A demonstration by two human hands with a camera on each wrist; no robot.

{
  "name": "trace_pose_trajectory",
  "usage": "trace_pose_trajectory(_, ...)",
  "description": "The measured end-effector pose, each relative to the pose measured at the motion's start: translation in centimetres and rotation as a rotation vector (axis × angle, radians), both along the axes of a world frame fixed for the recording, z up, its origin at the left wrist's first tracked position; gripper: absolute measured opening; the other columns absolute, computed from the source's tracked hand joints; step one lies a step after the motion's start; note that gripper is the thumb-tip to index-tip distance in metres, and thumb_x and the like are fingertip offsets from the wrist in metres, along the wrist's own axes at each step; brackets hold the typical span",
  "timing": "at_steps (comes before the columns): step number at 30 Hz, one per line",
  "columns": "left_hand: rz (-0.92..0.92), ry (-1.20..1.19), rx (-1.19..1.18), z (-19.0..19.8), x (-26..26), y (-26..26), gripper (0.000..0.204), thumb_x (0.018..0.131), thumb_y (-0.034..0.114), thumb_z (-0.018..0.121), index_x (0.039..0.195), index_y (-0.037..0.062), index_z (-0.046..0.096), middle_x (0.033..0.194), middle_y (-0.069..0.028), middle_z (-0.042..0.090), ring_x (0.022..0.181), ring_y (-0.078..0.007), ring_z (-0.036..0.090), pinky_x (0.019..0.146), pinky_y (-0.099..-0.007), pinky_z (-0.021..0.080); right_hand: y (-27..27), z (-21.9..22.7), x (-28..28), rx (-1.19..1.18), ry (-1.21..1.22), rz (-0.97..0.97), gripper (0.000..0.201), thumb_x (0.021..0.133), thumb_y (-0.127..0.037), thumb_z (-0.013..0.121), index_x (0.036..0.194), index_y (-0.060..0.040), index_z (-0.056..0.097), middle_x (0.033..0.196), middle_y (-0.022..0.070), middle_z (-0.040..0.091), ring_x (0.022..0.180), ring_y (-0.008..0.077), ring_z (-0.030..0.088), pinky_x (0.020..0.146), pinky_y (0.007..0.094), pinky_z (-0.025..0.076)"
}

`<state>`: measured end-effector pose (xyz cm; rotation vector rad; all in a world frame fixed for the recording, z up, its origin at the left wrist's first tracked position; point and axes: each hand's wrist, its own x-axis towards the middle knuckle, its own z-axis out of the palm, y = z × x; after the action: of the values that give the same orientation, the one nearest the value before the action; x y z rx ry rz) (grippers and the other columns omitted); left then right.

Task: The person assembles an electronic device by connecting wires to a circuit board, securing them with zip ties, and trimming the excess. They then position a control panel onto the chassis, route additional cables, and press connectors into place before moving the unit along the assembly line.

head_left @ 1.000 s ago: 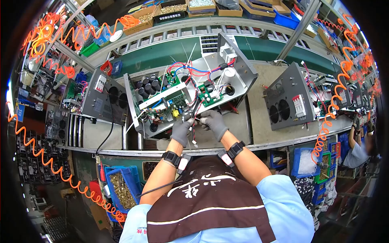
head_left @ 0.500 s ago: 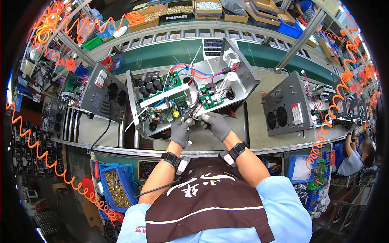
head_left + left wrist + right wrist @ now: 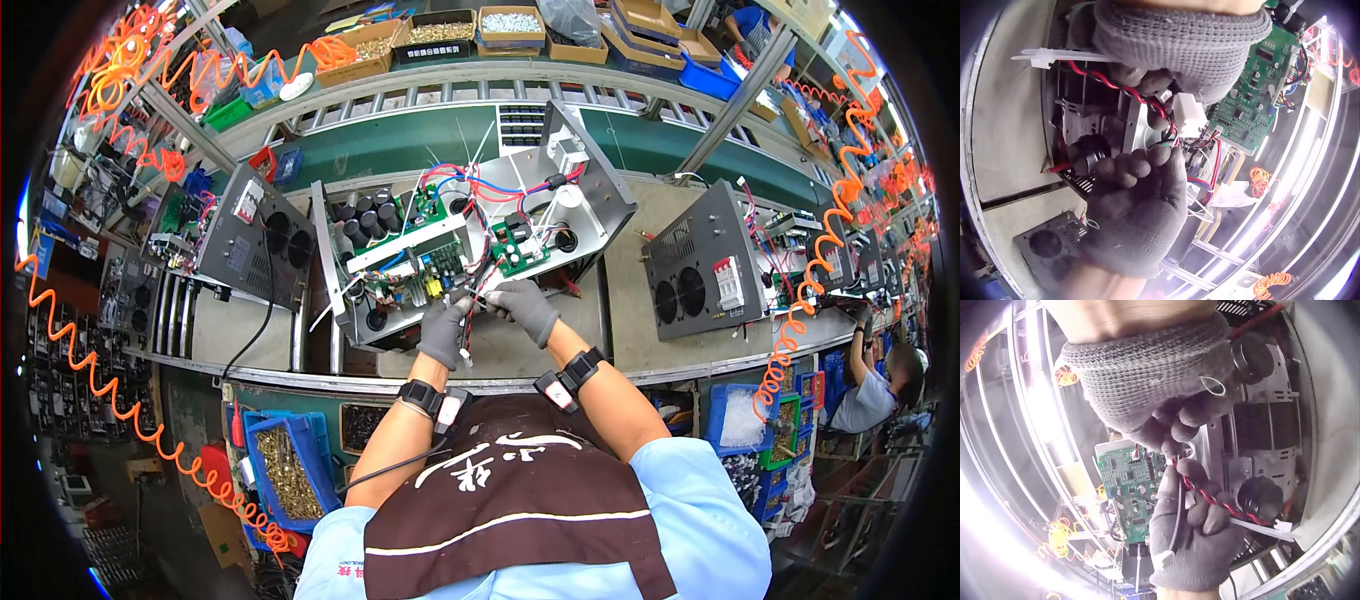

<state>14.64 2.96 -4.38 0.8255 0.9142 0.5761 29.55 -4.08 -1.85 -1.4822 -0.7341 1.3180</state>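
Note:
Both hands wear grey gloves and meet at the front edge of an open metal chassis (image 3: 590, 215). The left hand (image 3: 441, 332) pinches a twisted red-and-black wire (image 3: 1210, 499) with a small white plug on its end; a white zip tie (image 3: 1063, 56) lies alongside. Thumb and fingertips of the right hand (image 3: 525, 308) pinch the wires close to the left fingertips, other fingers curled. In the left wrist view a white connector (image 3: 1189, 115) sits between the hands. Inside the chassis are a green circuit board (image 3: 518, 250), black capacitors (image 3: 372, 215) and red and blue wires.
Similar dark units stand at left (image 3: 250, 235) and right (image 3: 700, 265). A roller conveyor (image 3: 440, 95) with cardboard boxes (image 3: 435, 32) beyond runs behind. Orange coiled hoses (image 3: 800, 325) hang at both sides. Blue bins (image 3: 290, 465) sit below the bench. Another person is far right.
The right hand has moved slightly left and its fingers sit nearer the left fingertips. The wire end with its white plug has shifted below the left hand. Both hands stay at the chassis edge.

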Motion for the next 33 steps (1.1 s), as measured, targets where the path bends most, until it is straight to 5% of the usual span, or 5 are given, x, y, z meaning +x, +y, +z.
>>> trace_pose_trajectory(11,-0.043,0.031,0.212,0.3,0.4,-0.4,0.026,0.079,0.005,0.055,0.105,0.0006,0.058,0.084,-0.0039,0.062,0.073,-0.0088,0.056,0.062,-0.0208,0.043,0.6,-1.2,-0.5,0.036,0.003,-0.086,0.021,0.077,-0.019,0.056,0.071,-0.0007,0.064,0.062,0.0049,0.06,0.052,0.0091,0.049,0.05,0.0236,0.039)
trace_pose_trajectory(17,-0.142,0.29,0.57,-0.1,0.2,-0.5,0.029,0.079,0.009,0.057,0.106,-0.0014,0.058,0.09,-0.0074,0.063,0.081,-0.01,0.056,0.073,-0.0229,0.043,0.4,0.0,-1.7,0.041,-0.737,-0.133,0.025,0.074,-0.03,0.059,0.077,-0.0053,0.063,0.076,0.0143,0.062,0.071,0.0307,0.059,0.062,0.0365,0.046)
trace_pose_trajectory(20,-0.15,0.394,0.671,1.3,0.4,-0.8,0.029,0.078,0.01,0.058,0.104,-0.0027,0.058,0.094,-0.011,0.063,0.083,-0.0119,0.056,0.076,-0.024,0.043,0.1,-0.1,-2.5,0.113,-0.671,-0.295,0.02,0.075,-0.025,0.061,0.08,-0.0066,0.06,0.071,0.0123,0.061,0.063,0.0246,0.059,0.057,0.0317,0.045)
trace_pose_trajectory(29,-0.199,0.529,0.972,0.9,0.0,-0.6,0.025,0.076,0.009,0.058,0.1,0.0041,0.061,0.091,-0.0137,0.062,0.081,-0.0204,0.061,0.071,-0.0278,0.046,0.1,0.1,-2.0,0.291,-0.998,-0.049,0.021,0.085,-0.031,0.046,0.099,-0.0163,0.052,0.064,0.0127,0.058,0.062,0.0325,0.058,0.054,0.0431,0.043)
trace_pose_trajectory(33,-0.126,0.489,1.073,0.7,0.2,-0.8,0.024,0.072,0.013,0.058,0.095,0.0127,0.062,0.082,-0.0109,0.058,0.075,-0.0291,0.057,0.065,-0.0368,0.044,0.7,-0.9,-1.6,0.313,-0.982,-0.047,0.022,0.084,-0.029,0.048,0.1,-0.0132,0.053,0.072,0.0151,0.06,0.063,0.0298,0.059,0.054,0.0394,0.045)
